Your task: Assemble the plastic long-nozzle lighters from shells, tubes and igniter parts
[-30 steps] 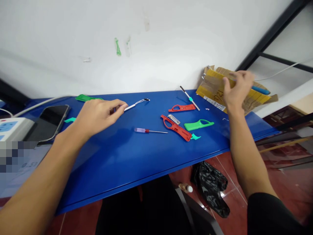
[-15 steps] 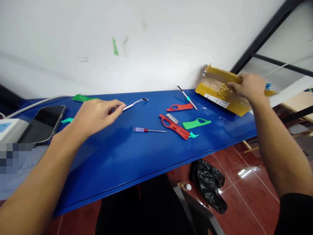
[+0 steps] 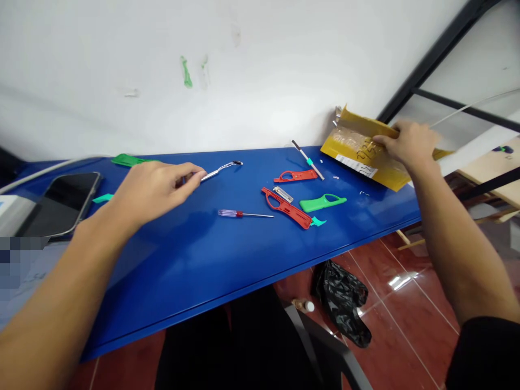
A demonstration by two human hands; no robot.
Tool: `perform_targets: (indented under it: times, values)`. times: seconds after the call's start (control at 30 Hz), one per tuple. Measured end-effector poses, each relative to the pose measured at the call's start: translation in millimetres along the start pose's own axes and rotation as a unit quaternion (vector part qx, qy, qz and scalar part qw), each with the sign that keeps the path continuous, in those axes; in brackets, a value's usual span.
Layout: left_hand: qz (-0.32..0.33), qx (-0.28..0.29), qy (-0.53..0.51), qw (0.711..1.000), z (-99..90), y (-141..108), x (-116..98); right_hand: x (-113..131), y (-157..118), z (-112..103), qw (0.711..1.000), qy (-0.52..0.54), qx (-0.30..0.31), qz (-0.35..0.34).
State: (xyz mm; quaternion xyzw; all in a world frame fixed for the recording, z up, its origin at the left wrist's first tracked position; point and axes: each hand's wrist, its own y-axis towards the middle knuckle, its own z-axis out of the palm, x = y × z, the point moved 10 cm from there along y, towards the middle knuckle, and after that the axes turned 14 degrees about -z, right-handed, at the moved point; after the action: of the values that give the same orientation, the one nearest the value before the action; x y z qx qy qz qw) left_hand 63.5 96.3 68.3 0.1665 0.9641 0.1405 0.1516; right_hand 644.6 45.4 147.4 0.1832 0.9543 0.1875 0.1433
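Tipped within a second, the upper-right yellow box (image 3: 388, 174) likely needed steadying, right hand (image 3: 416, 143) clasping its edge; left hand (image 3: 156, 190) pinched a wired rod (image 3: 209, 176).

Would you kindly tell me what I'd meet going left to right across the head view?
Black rectangular phone, bare left hand, slim purple-handled screwdriver, green plastic piece with a loop, bare right hand gripping the yellow cardboard box.

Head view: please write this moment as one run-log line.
left hand: holds white wired stick; right hand: grips yellow-taped cardboard box; screwdriver: on blue table
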Motion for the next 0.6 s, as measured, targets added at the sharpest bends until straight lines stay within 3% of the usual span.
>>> perform_targets:
  times: [0.2, 0.6]
  values:
    - [0.012, 0.005, -0.002, 1.0, 0.4, -1, -4, 29, -8, 10, 1.0, -0.007, 0.006, -0.009]
    - [0.006, 0.011, -0.029, 0.999, 0.6, 0, -2, 24, -4, 14, 1.0, 0.008, 0.008, -0.002]
